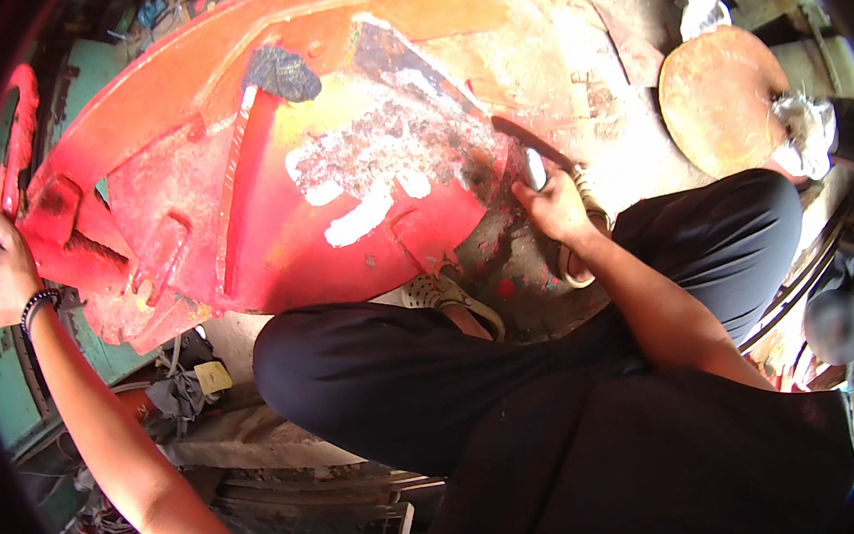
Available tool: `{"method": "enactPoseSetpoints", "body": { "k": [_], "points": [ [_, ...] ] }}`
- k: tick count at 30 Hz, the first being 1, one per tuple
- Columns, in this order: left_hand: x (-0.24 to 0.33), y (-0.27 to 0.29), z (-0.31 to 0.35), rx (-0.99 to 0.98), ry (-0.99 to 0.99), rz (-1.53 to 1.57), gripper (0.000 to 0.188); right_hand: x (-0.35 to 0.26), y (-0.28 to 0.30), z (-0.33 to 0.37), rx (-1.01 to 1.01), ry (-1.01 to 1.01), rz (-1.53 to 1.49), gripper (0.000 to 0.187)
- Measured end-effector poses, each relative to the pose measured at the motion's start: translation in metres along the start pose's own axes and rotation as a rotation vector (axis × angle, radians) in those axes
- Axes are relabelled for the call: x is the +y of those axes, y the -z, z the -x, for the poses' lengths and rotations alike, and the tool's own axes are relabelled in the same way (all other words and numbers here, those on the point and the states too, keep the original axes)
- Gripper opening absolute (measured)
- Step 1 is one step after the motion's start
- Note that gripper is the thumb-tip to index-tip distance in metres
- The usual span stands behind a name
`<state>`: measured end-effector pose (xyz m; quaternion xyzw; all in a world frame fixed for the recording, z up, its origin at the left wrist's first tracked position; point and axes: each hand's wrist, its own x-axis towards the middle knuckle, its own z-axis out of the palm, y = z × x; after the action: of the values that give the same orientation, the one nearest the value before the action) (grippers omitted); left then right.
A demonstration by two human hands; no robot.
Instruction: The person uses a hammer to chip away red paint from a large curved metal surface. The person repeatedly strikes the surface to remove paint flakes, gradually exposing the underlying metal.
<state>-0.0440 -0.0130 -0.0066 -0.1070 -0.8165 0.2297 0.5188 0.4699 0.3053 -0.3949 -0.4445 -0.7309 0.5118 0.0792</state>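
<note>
A large curved red-and-orange metal piece (274, 239) lies in front of me, with raised ribs and a worn patch of bare metal and white smears (369, 161). At the far left my left hand (6, 268) is closed round a red looped bar (23, 128) at its edge. My right hand (555, 207) is closed on a small tool with a shiny pale part (537, 170), beside the piece's right edge. Next to it a dark, narrow blade-like shape (538, 143) shows; whether it belongs to the tool I cannot tell. A dark grey crumpled lump (281, 73) rests on the piece.
My bent knees and clog-shod feet (439, 294) are close to the piece's near edge. A round brown stool top (723, 101) stands at right, with white crumpled material (806, 135) beside it. Cables, cloths and a yellow tag (213, 376) lie about. The upper right is glaringly bright.
</note>
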Motion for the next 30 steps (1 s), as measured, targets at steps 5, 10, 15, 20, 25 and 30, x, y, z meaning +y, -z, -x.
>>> {"method": "enactPoseSetpoints", "body": {
  "k": [5,10,15,20,25,30],
  "points": [
    [0.001,0.001,0.004,0.039,0.032,-0.013,0.056,-0.002,-0.002,0.002,-0.127,-0.141,0.186,0.038],
    [0.002,-0.001,0.002,-0.033,0.036,0.019,0.057,-0.001,0.002,-0.003,-0.075,-0.169,-0.009,0.034],
    [0.005,0.006,0.005,0.001,0.053,-0.006,0.058,-0.006,-0.004,0.007,-0.158,-0.143,0.186,0.040],
    [0.002,0.015,0.014,-0.016,0.021,-0.045,0.057,-0.002,-0.003,0.004,-0.148,-0.146,-0.027,0.039],
    [0.008,0.009,0.003,0.089,0.054,-0.037,0.057,0.004,-0.005,0.005,-0.191,-0.176,0.214,0.041],
    [-0.002,0.006,0.014,0.017,0.002,-0.066,0.057,0.005,0.001,0.002,-0.155,-0.096,-0.025,0.030]
  ]
}}
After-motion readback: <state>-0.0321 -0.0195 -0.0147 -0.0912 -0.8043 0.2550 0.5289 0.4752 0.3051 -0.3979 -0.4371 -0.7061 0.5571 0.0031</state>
